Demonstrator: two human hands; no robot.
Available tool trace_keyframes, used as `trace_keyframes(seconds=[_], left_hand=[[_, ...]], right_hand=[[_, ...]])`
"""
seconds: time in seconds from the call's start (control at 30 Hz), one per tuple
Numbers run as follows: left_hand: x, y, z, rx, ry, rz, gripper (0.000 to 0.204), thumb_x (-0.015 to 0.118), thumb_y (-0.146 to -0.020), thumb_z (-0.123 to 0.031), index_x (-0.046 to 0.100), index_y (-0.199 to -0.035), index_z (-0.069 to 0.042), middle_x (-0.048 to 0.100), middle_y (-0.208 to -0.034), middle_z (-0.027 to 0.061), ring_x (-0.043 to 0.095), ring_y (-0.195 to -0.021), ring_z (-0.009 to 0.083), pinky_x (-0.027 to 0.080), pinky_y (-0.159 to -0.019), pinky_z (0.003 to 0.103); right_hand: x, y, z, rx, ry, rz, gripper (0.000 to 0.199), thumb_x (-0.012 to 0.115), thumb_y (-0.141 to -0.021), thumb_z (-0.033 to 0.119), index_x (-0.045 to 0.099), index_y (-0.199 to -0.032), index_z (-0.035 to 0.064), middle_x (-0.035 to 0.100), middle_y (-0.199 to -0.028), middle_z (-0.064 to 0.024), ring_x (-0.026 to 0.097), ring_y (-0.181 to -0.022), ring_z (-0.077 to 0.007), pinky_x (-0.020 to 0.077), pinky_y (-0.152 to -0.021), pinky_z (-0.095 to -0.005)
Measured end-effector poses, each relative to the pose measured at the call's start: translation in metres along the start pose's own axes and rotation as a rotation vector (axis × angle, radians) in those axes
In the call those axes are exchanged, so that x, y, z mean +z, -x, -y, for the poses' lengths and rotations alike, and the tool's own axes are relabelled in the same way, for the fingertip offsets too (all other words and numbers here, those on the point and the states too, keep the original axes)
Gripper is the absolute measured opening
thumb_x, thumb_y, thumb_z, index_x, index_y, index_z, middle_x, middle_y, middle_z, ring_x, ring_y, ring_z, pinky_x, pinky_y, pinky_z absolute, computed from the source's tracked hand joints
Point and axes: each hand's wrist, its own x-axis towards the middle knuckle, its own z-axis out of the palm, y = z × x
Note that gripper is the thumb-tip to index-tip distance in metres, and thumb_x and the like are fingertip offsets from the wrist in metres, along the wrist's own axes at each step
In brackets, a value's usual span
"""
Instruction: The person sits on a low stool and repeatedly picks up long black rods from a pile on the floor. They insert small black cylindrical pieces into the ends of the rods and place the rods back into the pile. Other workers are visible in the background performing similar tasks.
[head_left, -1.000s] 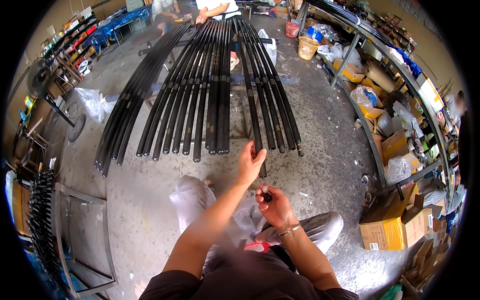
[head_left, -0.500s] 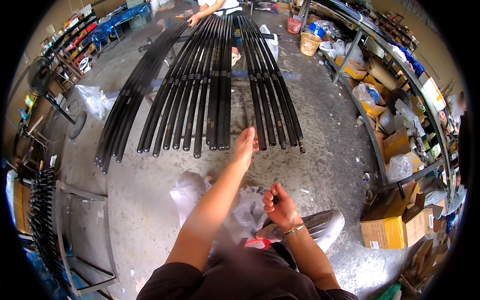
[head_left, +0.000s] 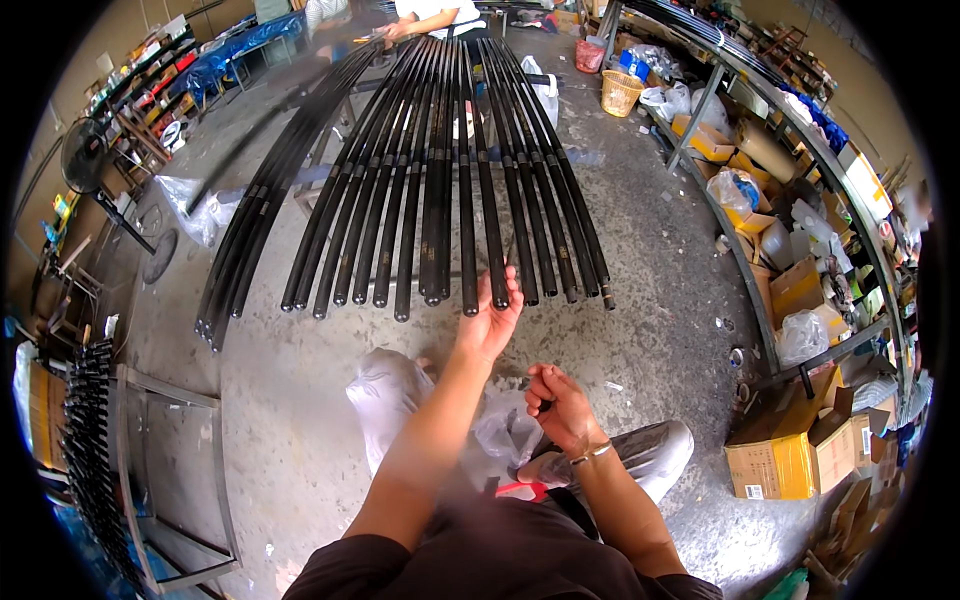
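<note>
Long, black tapered poles [head_left: 385,230] lie side by side in a fan, their thick ends toward me. My left hand [head_left: 488,325], palm up, closes its fingers round the near end of one black pole [head_left: 492,240] right of the middle. Another pole [head_left: 467,230] lies just left of that one. Nearer to me and lower right, my right hand [head_left: 562,408] is curled closed, and a small black piece shows between its fingers. What else it may hold is hidden.
Across the poles a person [head_left: 435,18] has a hand at their thin ends. A blurred pole [head_left: 250,140] slants at the left. A metal frame [head_left: 180,395] stands at left, shelving with boxes [head_left: 780,250] at right, an open carton [head_left: 775,460] below it.
My left hand has turned palm up and taken hold of a pole's end. Two poles now lie in the former gap right of the middle. My right hand has barely moved.
</note>
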Motion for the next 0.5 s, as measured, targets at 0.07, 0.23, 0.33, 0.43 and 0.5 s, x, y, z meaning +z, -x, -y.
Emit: trace_keyframes(seconds=[0.07, 0.23, 0.33, 0.43, 0.5], left_hand=[[0.004, 0.009, 0.005, -0.035, 0.079, -0.007, 0.043, 0.057, -0.089, -0.024, 0.048, -0.125, -0.002, 0.061, -0.104, 0.0091, 0.058, -0.085, 0.0167, 0.048, -0.073, 0.029], [-0.013, 0.025, 0.002, -0.061, -0.083, -0.017, 0.056, 0.059, -0.084, -0.040, 0.047, -0.128, -0.006, 0.061, -0.100, 0.0051, 0.057, -0.086, 0.0146, 0.047, -0.072, 0.029], [0.012, 0.040, 0.005, -0.119, -0.492, -0.047, 0.050, 0.061, -0.086, -0.037, 0.051, -0.125, -0.007, 0.061, -0.096, 0.0026, 0.057, -0.085, 0.0120, 0.048, -0.074, 0.026], [0.023, 0.046, 0.002, -0.166, -0.623, -0.024, 0.044, 0.056, -0.090, -0.033, 0.051, -0.124, -0.005, 0.060, -0.097, 0.0044, 0.056, -0.086, 0.0120, 0.048, -0.076, 0.026], [0.026, 0.048, 0.001, -0.174, -0.614, -0.018, 0.042, 0.053, -0.092, -0.032, 0.052, -0.123, -0.003, 0.060, -0.098, 0.0055, 0.056, -0.086, 0.0129, 0.049, -0.077, 0.027]], right_hand=[[-0.002, 0.000, 0.006, 0.014, 0.092, -0.026, 0.026, 0.048, -0.095, 0.031, 0.052, -0.097, 0.0049, 0.032, -0.063, 0.0042, 0.039, -0.061, -0.0110, 0.0334, -0.054, -0.0257], [0.015, 0.002, 0.019, -0.001, 0.171, -0.021, 0.033, 0.047, -0.095, 0.036, 0.052, -0.095, 0.0039, 0.030, -0.060, 0.0050, 0.036, -0.057, -0.0110, 0.0298, -0.051, -0.0254], [0.031, -0.004, 0.022, 0.008, 0.189, -0.020, 0.037, 0.043, -0.096, 0.039, 0.053, -0.096, 0.0030, 0.029, -0.060, 0.0047, 0.033, -0.056, -0.0105, 0.0277, -0.050, -0.0245], [0.044, -0.013, 0.021, 0.057, 0.087, 0.049, 0.041, 0.038, -0.097, 0.040, 0.054, -0.098, 0.0024, 0.027, -0.059, 0.0046, 0.031, -0.055, -0.0096, 0.0260, -0.049, -0.0232], [0.046, -0.016, 0.021, 0.101, -0.016, 0.102, 0.043, 0.036, -0.097, 0.041, 0.054, -0.099, 0.0021, 0.026, -0.060, 0.0046, 0.030, -0.055, -0.0089, 0.0259, -0.048, -0.0220]])
